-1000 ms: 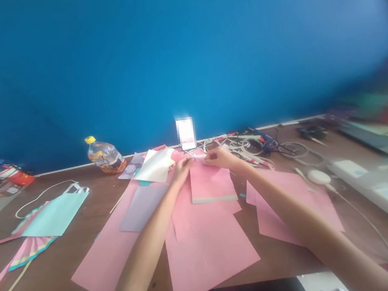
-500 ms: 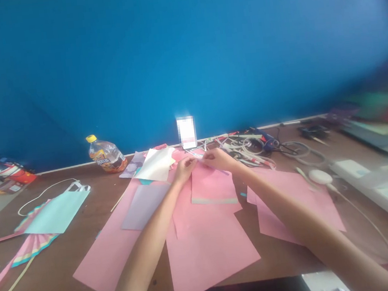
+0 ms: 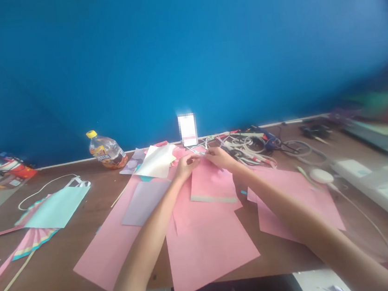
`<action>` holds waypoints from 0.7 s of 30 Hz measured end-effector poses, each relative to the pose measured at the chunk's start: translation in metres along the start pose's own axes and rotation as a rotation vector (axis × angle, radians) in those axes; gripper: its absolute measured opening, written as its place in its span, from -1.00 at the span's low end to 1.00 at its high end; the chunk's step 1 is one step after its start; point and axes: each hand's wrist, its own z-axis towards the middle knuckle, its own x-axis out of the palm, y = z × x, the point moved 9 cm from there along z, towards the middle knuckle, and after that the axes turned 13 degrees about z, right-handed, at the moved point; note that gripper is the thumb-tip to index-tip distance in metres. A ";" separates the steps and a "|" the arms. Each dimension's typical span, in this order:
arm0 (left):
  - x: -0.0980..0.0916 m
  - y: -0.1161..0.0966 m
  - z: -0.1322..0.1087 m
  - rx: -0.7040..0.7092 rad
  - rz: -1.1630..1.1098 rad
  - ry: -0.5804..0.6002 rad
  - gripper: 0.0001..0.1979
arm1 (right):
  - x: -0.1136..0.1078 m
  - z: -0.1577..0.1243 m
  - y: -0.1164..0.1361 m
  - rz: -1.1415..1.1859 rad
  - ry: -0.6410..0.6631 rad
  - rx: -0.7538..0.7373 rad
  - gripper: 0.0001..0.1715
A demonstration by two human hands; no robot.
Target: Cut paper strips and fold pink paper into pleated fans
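Note:
My left hand (image 3: 187, 166) and my right hand (image 3: 219, 157) are close together at the far middle of the table. Both have their fingers pinched over the upper end of a pink paper piece (image 3: 213, 185) with a pale yellowish band along its near edge. A thin pale strip shows by the fingertips, too small and blurred to tell what it is. Under the hands lies a larger pink sheet (image 3: 210, 256). Left of my left hand are a cream sheet (image 3: 156, 161) and a lilac sheet (image 3: 144, 202), resting over another pink sheet (image 3: 104, 263).
A lit, blurred-out screen (image 3: 188, 130) stands against the blue wall. Tangled cables (image 3: 250, 148) lie right of it, with a power strip (image 3: 377, 185) further right. On the left are a yellow-capped bottle (image 3: 107, 150), a mint paper (image 3: 59, 207) and a pleated paper piece (image 3: 35, 240).
My hands stay pinched at the same place, with only slight movement of the fingers. The view has shifted a little; the papers look the same.

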 end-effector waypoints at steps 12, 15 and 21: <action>0.000 -0.004 -0.004 -0.060 0.024 0.017 -0.58 | 0.000 -0.004 0.013 0.054 0.181 -0.055 -0.66; 0.001 -0.006 -0.006 -0.074 0.031 0.017 -0.54 | 0.000 -0.004 0.014 -0.001 0.209 -0.056 -0.65; 0.007 -0.012 -0.006 -0.007 0.070 0.078 -0.61 | 0.002 -0.006 0.015 -0.024 0.235 -0.016 -0.72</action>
